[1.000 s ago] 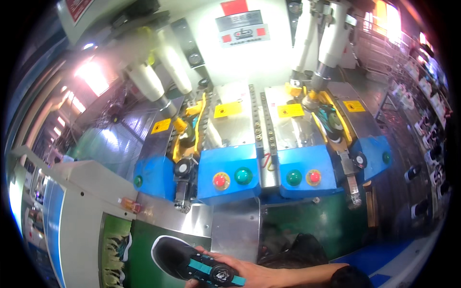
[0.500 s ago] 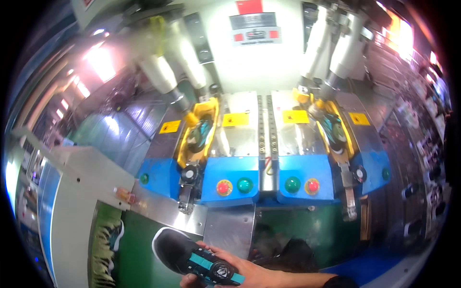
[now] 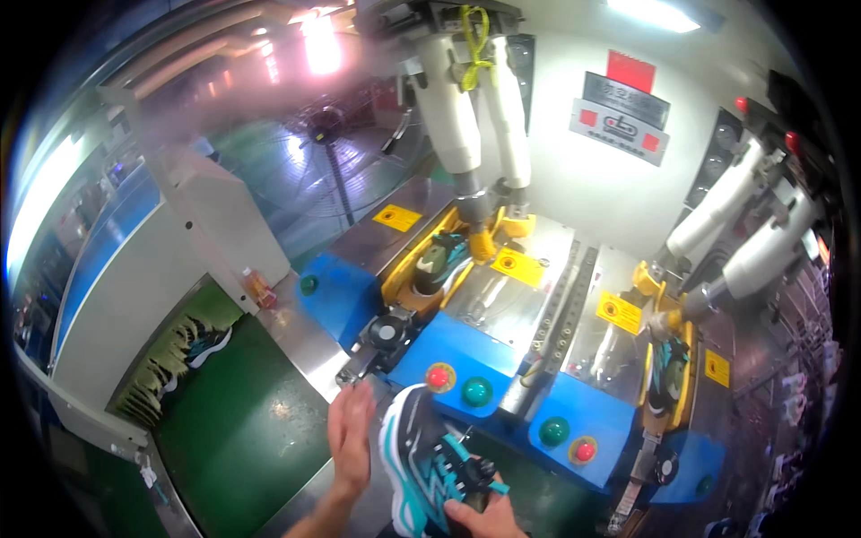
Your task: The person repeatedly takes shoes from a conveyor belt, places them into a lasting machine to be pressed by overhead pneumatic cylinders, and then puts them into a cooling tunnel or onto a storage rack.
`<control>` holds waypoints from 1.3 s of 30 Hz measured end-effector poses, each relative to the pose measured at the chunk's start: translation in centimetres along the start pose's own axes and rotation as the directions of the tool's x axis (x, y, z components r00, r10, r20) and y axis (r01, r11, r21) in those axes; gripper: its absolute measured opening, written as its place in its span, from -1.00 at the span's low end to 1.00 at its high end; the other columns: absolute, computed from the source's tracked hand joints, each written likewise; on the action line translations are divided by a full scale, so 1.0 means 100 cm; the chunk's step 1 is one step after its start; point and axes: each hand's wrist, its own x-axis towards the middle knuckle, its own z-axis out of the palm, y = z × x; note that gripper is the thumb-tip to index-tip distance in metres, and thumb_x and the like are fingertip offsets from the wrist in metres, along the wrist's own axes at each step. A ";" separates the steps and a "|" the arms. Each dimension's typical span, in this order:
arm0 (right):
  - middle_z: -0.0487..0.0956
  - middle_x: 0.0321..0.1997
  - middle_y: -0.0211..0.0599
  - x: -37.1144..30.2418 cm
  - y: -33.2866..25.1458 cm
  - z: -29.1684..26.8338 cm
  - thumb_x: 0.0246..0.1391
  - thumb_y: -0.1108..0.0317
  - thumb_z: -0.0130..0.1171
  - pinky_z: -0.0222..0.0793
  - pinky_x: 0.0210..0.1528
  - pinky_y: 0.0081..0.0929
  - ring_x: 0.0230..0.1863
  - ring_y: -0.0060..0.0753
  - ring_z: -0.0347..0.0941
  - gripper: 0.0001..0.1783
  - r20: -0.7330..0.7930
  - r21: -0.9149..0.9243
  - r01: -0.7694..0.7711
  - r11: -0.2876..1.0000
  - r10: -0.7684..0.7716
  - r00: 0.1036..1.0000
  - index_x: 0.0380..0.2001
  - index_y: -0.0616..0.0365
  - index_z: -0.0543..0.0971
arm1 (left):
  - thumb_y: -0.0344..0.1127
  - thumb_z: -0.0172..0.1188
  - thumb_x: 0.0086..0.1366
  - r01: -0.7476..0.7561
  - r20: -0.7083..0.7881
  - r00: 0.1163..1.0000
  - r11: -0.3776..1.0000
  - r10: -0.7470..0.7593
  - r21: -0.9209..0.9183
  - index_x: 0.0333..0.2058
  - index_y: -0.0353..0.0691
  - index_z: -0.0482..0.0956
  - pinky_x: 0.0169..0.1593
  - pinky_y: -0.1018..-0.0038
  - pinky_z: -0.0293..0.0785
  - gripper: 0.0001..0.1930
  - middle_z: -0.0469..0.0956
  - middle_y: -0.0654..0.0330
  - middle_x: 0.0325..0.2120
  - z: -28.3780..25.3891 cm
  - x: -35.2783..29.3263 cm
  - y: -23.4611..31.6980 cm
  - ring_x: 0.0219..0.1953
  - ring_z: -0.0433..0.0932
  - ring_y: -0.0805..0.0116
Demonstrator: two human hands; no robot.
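A dark sneaker point(image 3: 421, 453) with teal straps and a white and teal sole is tilted up at the lower middle. My right hand point(image 3: 491, 520) grips it near the collar, thumb pressed on the upper beside a round black dial. Left of the sole rises my left hand point(image 3: 352, 435), fingers stretched upward and holding nothing. A small gap separates it from the sneaker. Beyond the hands, a similar shoe point(image 3: 437, 266) sits in the left yellow-sided cradle of a machine. Another shoe point(image 3: 665, 372) lies in the right cradle, under metal arms.
Blue machine fronts carry a red button point(image 3: 440, 377) and a green button point(image 3: 477, 391) near my hands. A metal clamp point(image 3: 381, 336) juts out at the left station. Further left, a green conveyor belt point(image 3: 233, 421) runs from a bristle-curtained opening, where another shoe point(image 3: 211, 347) lies. A small bottle point(image 3: 258, 287) stands nearby.
The view has swung left, so the machine sits further right and tilted. The sneaker has been turned upright, showing its side and sole edge. My left hand has come off it.
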 end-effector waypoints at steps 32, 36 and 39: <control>0.40 0.02 0.21 0.523 -0.048 0.040 0.07 0.31 0.07 0.35 0.06 -0.14 -0.04 0.04 0.45 -0.46 -0.617 -0.368 -0.226 0.902 -0.055 0.785 0.05 0.44 0.27 | -0.29 0.29 0.02 -0.281 0.253 0.915 0.046 0.313 0.959 0.08 -0.41 0.37 0.08 0.06 0.38 -0.38 0.35 -0.14 0.10 -0.435 0.089 -0.035 0.03 0.43 -0.14; 0.24 0.08 0.34 0.543 -0.011 0.067 -0.02 0.32 0.12 0.24 0.14 -0.10 0.06 0.25 0.31 -0.26 -0.541 -0.658 -0.195 0.728 -0.276 0.794 0.13 0.49 0.06 | -0.37 0.29 -0.06 0.511 -0.524 0.843 0.495 -0.125 0.703 0.09 -0.43 0.37 0.11 0.04 0.31 -0.33 0.33 -0.31 0.06 -0.347 -0.006 -0.006 0.06 0.37 -0.20; 0.36 -0.05 0.24 0.546 -0.010 0.054 -0.07 0.31 0.19 0.32 0.00 -0.11 -0.08 0.14 0.38 -0.42 -0.487 -0.707 -0.091 0.702 -0.389 0.782 -0.02 0.34 0.24 | -0.19 0.41 0.02 0.739 -0.733 0.447 0.674 -0.513 -0.021 0.10 -0.40 0.33 0.12 0.10 0.29 -0.28 0.37 -0.14 0.05 -0.260 -0.008 0.008 0.07 0.36 -0.02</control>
